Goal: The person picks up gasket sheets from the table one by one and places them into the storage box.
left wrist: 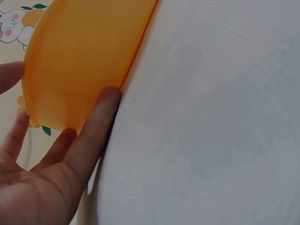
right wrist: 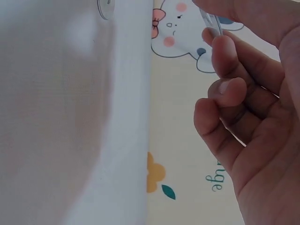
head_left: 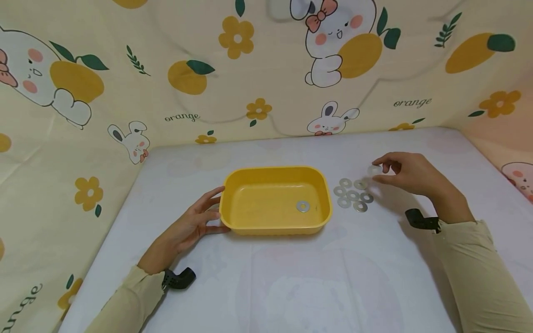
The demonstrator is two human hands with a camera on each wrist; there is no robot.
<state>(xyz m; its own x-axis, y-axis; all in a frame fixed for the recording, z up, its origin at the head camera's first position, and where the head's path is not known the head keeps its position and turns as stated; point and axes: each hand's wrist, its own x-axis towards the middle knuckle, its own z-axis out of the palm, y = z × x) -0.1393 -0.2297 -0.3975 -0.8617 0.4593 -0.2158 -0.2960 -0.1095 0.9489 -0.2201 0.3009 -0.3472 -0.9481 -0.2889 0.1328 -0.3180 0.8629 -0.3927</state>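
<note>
A yellow plastic tray (head_left: 275, 224) sits on the white-covered table, with one metal washer (head_left: 303, 206) inside, toward its right end. My left hand (head_left: 193, 225) touches the tray's left end with spread, fairly straight fingers; the left wrist view has the fingertips against the tray's outer wall (left wrist: 75, 65). To the right of the tray, my right hand (head_left: 410, 173) pinches a washer (head_left: 374, 170) between thumb and fingertips, raised over the table. In the right wrist view this held washer (right wrist: 213, 22) shows edge-on, partly hidden by the fingers.
Several flat washers (head_left: 353, 195) lie grouped between the tray and my right hand. One loose washer (right wrist: 107, 7) shows at the top of the right wrist view. A printed cloth backdrop (head_left: 266, 69) with rabbits and oranges rises behind the table.
</note>
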